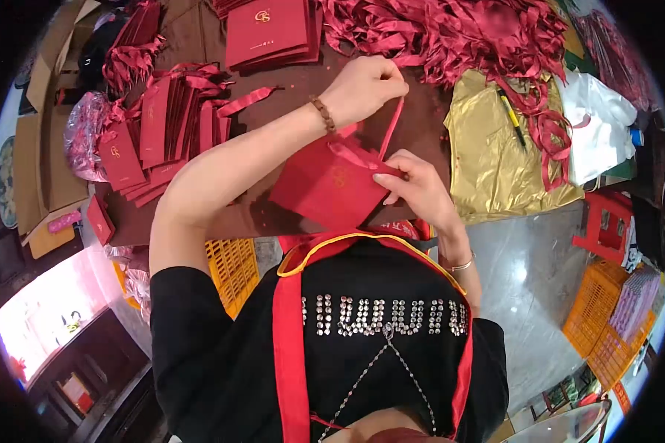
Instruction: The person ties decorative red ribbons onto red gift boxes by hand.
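A small red paper bag (321, 188) with a gold logo lies tilted near the table's front edge. My right hand (420, 186) pinches its upper right corner between thumb and fingers. My left hand (367, 87), with a beaded bracelet at the wrist, is raised above the bag and closed on a thin red ribbon (393, 129). The ribbon runs taut down to the bag's top edge beside my right fingertips. More ribbon lies loosely across the top of the bag.
Red bags (159, 133) stand stacked at the left, with another stack (267, 33) at the back. Red ribbons (451, 33) are heaped at the back right. A gold sheet (495, 162) bearing a yellow-black pen (511, 118) lies right, beside a white plastic bag (595, 125).
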### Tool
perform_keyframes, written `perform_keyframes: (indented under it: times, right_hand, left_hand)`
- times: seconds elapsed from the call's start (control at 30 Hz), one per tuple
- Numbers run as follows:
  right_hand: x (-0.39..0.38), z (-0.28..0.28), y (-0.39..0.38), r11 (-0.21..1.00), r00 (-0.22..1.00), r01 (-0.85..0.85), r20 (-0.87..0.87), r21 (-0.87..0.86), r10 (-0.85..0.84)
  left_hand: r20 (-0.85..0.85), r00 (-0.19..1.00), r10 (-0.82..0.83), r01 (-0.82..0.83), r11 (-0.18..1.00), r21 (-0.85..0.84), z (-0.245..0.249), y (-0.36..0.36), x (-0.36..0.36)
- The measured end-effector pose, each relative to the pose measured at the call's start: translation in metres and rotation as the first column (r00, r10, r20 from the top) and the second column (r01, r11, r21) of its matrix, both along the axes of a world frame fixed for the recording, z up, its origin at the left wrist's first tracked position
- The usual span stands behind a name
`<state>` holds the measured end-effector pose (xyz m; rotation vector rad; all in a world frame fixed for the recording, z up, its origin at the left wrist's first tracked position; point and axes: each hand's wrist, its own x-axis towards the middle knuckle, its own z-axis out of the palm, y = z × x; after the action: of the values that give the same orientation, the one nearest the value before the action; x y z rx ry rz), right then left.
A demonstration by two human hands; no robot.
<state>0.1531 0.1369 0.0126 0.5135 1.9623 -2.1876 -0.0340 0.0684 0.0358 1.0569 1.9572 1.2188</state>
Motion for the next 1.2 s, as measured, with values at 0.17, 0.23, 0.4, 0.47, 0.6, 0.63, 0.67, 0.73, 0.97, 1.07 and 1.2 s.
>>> perform_keyframes:
  times: [0.17,0.23,0.4,0.47,0.6,0.63,0.67,0.73,0.97,1.07,1.2]
  right_hand:
    - [-0.007,-0.001,-0.002,0.995,0.997,-0.075,0.000,0.066,0.075]
    - [-0.009,-0.003,-0.003,0.998,0.998,-0.051,-0.037,0.043,0.053]
    - [-0.011,-0.012,0.005,0.994,0.994,-0.087,0.075,0.066,0.082]
    - [-0.011,-0.015,0.005,0.993,0.989,-0.105,0.114,0.058,0.098]
    - [-0.006,-0.028,0.001,0.999,0.998,-0.021,0.067,0.049,0.017]
    - [-0.005,-0.031,0.000,0.999,0.997,0.030,0.066,-0.010,-0.030]
    - [-0.005,-0.032,0.001,0.999,0.997,0.038,0.065,-0.012,-0.037]
    - [-0.003,-0.034,0.002,0.999,0.997,0.017,0.070,0.032,-0.019]
    - [-0.010,-0.023,-0.002,1.000,0.997,0.019,0.073,0.009,-0.019]
    - [-0.009,-0.022,-0.003,0.999,0.996,0.044,0.083,-0.012,-0.043]
    - [-0.008,-0.026,-0.006,0.997,0.991,0.062,0.120,-0.045,-0.056]
  left_hand:
    - [0.285,0.954,-0.092,0.085,0.996,0.036,-0.013,0.010,0.007]
    - [0.405,0.893,-0.195,0.173,0.981,0.093,-0.022,0.015,0.008]
    - [0.284,0.883,-0.375,0.331,0.924,0.191,-0.019,0.020,0.013]
    - [0.260,0.870,-0.419,0.345,0.893,0.288,-0.015,0.019,0.016]
    - [-0.249,0.968,-0.022,0.062,0.987,0.151,-0.013,0.000,0.007]
    - [-0.354,0.934,0.056,0.017,0.980,0.200,-0.008,-0.011,0.004]
    - [-0.355,0.934,0.048,0.025,0.980,0.198,-0.004,-0.024,0.004]
    - [-0.550,0.784,-0.289,0.335,0.942,-0.018,0.002,-0.052,0.012]
    - [-0.820,0.563,-0.104,0.227,0.973,0.032,-0.034,-0.089,0.043]
    - [-0.837,0.527,-0.147,0.241,0.970,-0.018,-0.031,-0.094,0.046]
    - [-0.786,0.582,-0.208,0.270,0.961,-0.054,-0.031,-0.093,0.040]
